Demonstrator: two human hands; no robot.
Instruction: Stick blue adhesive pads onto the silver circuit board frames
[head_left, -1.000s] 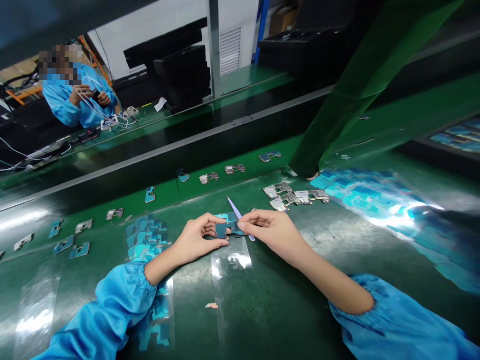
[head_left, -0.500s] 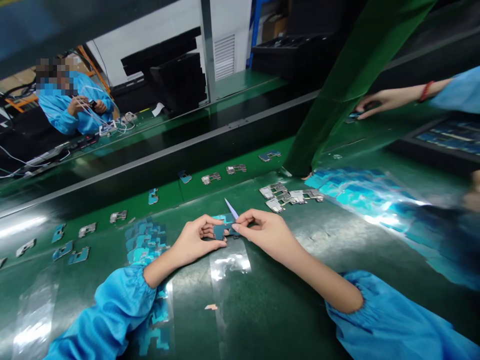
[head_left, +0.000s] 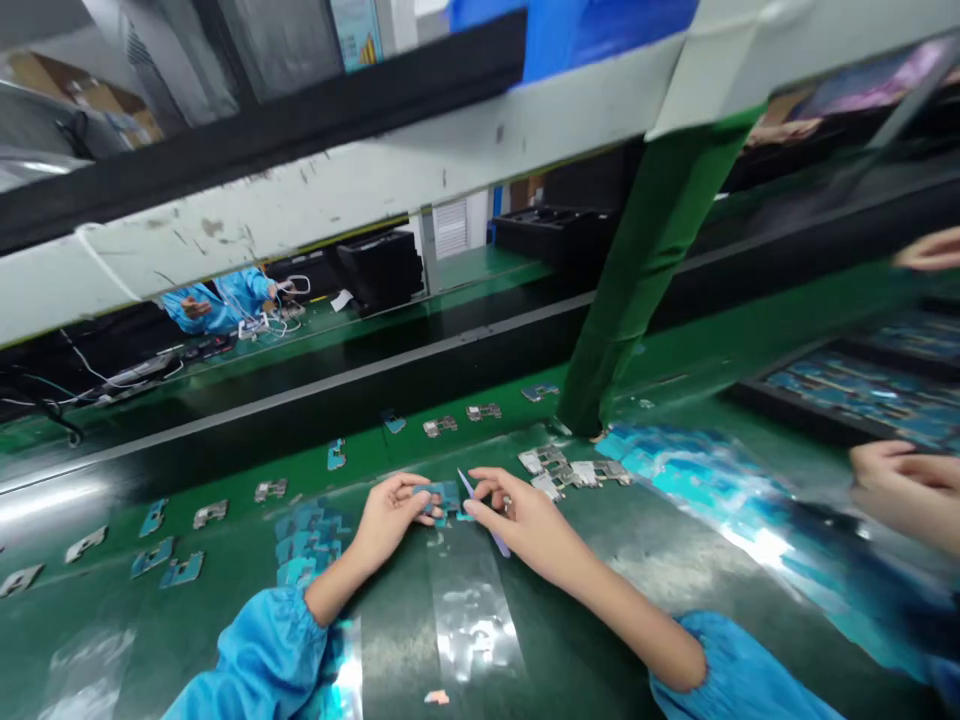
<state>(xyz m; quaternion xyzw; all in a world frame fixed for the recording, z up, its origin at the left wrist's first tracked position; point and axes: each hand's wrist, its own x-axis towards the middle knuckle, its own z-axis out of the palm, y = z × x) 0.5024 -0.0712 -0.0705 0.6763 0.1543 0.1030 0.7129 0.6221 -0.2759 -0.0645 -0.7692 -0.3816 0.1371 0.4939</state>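
My left hand (head_left: 391, 516) pinches a small blue circuit board (head_left: 445, 496) by its left side, above the green tabletop. My right hand (head_left: 529, 520) holds a slim lavender pointed tool (head_left: 501, 545) between thumb and fingers, tip up. Its fingertips are at the board's right edge; whether they press on it, I cannot tell. Beneath my hands lies a clear plastic strip (head_left: 480, 610). Left of them is a sheet of blue film pieces (head_left: 304, 545). To the right sits a cluster of silvery circuit boards (head_left: 574, 472).
Single boards (head_left: 182, 569) lie in a loose row along the back and left. A green-wrapped post (head_left: 626, 290) rises behind the cluster. Shiny blue film sheets (head_left: 720, 490) spread rightward. A co-worker's hand (head_left: 907, 485) is beside a black tray (head_left: 795, 405) of boards. Another person's blue sleeves (head_left: 225, 300) show behind.
The view has tilted up, showing an overhead beam. The lavender tool now sticks out below my right hand too. The co-worker's hand at right has left the spot beyond the post.
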